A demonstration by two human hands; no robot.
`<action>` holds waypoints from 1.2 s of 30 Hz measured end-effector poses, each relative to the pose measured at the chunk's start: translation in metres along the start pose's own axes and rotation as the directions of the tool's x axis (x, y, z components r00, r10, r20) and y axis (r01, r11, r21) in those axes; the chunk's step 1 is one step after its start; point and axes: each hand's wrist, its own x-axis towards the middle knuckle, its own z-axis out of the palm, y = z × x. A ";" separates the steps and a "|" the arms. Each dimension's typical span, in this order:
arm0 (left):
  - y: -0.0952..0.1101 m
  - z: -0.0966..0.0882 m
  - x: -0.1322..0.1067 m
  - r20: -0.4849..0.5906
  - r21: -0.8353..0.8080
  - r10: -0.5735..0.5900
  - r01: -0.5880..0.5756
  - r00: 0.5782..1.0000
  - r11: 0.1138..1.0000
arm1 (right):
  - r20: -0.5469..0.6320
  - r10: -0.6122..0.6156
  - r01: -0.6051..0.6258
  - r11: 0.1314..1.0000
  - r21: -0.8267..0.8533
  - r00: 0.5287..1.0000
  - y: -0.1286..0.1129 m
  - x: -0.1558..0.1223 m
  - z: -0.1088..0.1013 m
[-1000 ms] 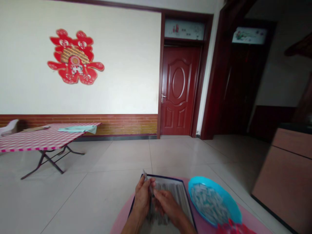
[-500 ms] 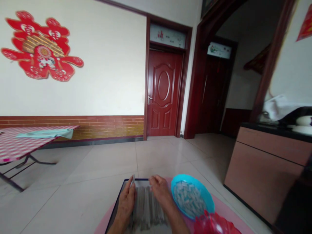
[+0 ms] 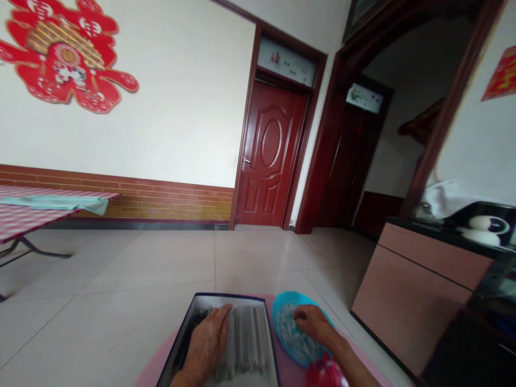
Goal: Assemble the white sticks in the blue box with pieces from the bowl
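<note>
My left hand lies flat, fingers stretched out, on rows of thin grey sticks in a dark-rimmed shallow box on a pink table. My right hand reaches into a blue bowl of small pale pieces to the right of the box, fingers curled down among the pieces. What those fingers hold, if anything, is hidden. A red plastic thing lies just in front of the bowl at the bottom edge.
A tiled floor stretches ahead to a red-brown door. A folding table with a checked cloth stands at the left. A brown cabinet with white dishes is at the right.
My right hand has moved from the box of sticks into the blue bowl. My left hand has laid flat on the sticks, no longer holding one up. The view has swung right.
</note>
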 end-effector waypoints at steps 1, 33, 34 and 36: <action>0.000 -0.001 0.000 0.012 0.013 0.003 -0.003 1.000 1.000 | 0.015 -0.007 0.007 1.000 0.002 1.000 -0.001 -0.001 0.003; 0.026 -0.032 0.013 0.003 -0.257 -0.131 0.127 0.991 0.958 | 0.286 0.147 -0.307 0.146 0.940 0.947 -0.123 0.004 0.123; 0.028 -0.033 0.013 -0.014 -0.293 -0.144 0.134 0.989 0.947 | 0.287 0.152 -0.305 0.112 0.946 0.946 -0.120 0.005 0.132; 0.031 -0.036 0.015 -0.034 -0.348 -0.171 0.148 0.985 0.926 | 0.298 0.143 -0.311 0.083 0.947 0.944 -0.114 0.005 0.144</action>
